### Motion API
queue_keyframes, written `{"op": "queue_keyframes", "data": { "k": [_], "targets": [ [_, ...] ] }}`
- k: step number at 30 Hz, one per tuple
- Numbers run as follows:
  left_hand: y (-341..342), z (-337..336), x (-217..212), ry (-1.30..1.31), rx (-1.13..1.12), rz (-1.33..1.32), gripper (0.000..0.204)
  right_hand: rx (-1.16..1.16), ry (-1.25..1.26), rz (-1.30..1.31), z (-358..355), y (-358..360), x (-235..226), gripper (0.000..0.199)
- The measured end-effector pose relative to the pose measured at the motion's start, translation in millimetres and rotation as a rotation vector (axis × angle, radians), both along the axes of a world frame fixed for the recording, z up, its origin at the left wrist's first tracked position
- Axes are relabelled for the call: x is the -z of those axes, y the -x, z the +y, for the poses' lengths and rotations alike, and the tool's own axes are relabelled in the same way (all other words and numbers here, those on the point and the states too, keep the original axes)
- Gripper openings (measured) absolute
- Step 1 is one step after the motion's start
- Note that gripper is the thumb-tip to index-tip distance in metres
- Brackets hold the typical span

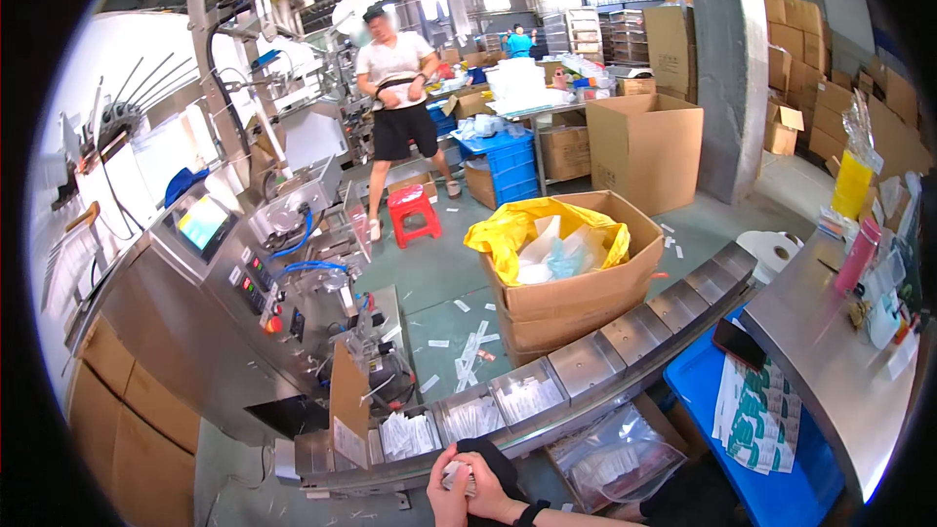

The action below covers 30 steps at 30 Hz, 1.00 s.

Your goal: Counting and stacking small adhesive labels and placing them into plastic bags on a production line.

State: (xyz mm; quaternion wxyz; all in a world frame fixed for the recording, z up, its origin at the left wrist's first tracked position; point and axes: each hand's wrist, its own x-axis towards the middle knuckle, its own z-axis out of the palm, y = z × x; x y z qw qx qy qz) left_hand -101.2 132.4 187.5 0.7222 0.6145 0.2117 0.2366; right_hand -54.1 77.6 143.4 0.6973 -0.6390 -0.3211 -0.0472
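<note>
My left hand (446,500) and my right hand (491,498) meet at the bottom edge, both closed around a small stack of white sachets (457,474). A black band sits on my right wrist (532,512). The hands hover just in front of a curved steel conveyor (586,363) made of shallow tray compartments. The three compartments nearest my hands hold piles of white sachets (408,434), (473,418), (527,395). Compartments further right are bare metal.
A packing machine with a control panel (249,283) stands on the left. Behind the conveyor is a cardboard box lined with a yellow bag (576,298). A blue crate with printed sheets (756,415), a steel table (830,361) and a phone (739,343) lie to the right. Another person (395,88) stands by a red stool (412,212).
</note>
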Motion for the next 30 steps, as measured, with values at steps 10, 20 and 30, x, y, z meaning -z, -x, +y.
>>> {"op": "queue_keyframes", "data": {
  "k": [10, 20, 30],
  "targets": [
    [2, -13, -4, -0.134, 0.008, 0.032, 0.039, -0.054, -0.051, 0.130, 0, 0, 12, 0.043],
    [-9, -13, 9, 0.029, -0.001, -0.005, 0.040, -0.102, 0.021, 0.088, -14, -17, -6, 0.039],
    [-14, -75, 46, -0.221, 0.312, 0.181, 0.048, -0.288, 0.073, 0.977, -188, -25, 19, 0.044]
  ]
}}
